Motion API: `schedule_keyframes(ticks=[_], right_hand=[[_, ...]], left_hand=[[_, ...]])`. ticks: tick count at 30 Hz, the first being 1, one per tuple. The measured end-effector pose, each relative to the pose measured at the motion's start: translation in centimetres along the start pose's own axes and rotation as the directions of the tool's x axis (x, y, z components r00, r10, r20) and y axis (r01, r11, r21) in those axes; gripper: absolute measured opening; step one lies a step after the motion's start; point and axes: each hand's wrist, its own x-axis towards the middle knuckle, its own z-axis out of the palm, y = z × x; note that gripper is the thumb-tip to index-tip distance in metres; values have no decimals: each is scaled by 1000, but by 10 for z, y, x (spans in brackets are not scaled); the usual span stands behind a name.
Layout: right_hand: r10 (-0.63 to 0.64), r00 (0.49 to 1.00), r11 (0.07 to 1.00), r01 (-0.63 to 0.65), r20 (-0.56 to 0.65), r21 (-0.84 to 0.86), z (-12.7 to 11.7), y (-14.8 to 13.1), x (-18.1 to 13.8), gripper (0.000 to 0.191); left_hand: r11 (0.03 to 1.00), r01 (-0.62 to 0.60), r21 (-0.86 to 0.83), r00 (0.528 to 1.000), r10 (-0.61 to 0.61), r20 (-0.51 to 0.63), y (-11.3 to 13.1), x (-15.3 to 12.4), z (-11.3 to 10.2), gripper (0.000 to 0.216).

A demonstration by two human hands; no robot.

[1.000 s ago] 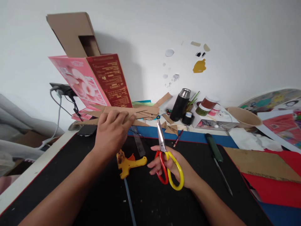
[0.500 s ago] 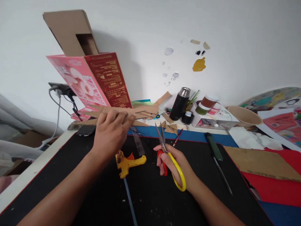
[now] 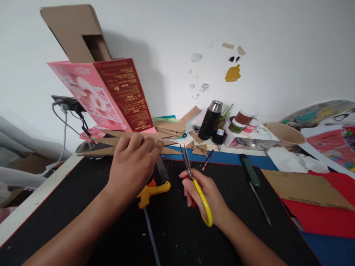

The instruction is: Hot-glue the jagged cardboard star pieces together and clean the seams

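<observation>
My left hand (image 3: 134, 157) is closed over a pointed cardboard piece (image 3: 104, 150) at the back left of the black mat. Its sharp ends stick out on both sides of the fingers, while the palm hides its middle. To the right, my right hand (image 3: 203, 192) grips scissors (image 3: 203, 203) with one yellow and one red handle loop. Their blades point away from me and stand slightly apart, with nothing seen between them. Just below my left hand lies a yellow tool (image 3: 154, 190) with an orange trigger, resembling a glue gun. A clear ruler (image 3: 162, 169) lies behind it.
A pink and red box (image 3: 122, 96) leans at the back left, under a brown carton (image 3: 69, 29). Along the wall stand a black flask (image 3: 208, 123) and paint jars (image 3: 244, 120). A green-handled knife (image 3: 251, 171) and a cardboard sheet (image 3: 305, 188) lie at right.
My left hand has come slightly down and right with the cardboard piece, now apart from the scraps behind. The scissors' blades have drawn closer together. The view has shifted a little.
</observation>
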Motion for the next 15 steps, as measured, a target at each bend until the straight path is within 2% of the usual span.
schedule_keyframes(ticks=[15], right_hand=[[1,1000,997,-1,-8,-78,3,-3,0,42]], left_hand=[[999,16,44,1000,-16,12,7,-2,-6,40]])
